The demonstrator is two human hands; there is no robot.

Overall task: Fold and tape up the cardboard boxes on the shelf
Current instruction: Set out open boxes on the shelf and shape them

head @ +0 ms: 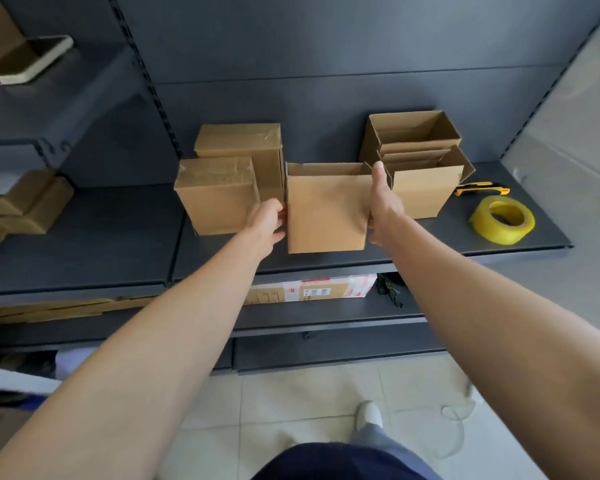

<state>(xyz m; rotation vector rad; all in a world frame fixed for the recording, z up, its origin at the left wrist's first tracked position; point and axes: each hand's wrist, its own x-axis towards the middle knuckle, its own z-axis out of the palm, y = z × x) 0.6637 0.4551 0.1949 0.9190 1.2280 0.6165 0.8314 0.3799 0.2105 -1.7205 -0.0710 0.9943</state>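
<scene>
An open-topped cardboard box stands on the dark shelf, between my two hands. My left hand grips its left side with curled fingers. My right hand holds its right side, thumb up by the top corner. To the left stand two taped boxes, one in front and one behind. Behind on the right stand two open boxes. A yellow tape roll lies on the shelf at the right.
A yellow utility knife lies behind the tape roll. Crumpled brown packaging sits at the far left of the shelf. A labelled carton lies on the lower shelf. A phone-like device rests on the upper left shelf.
</scene>
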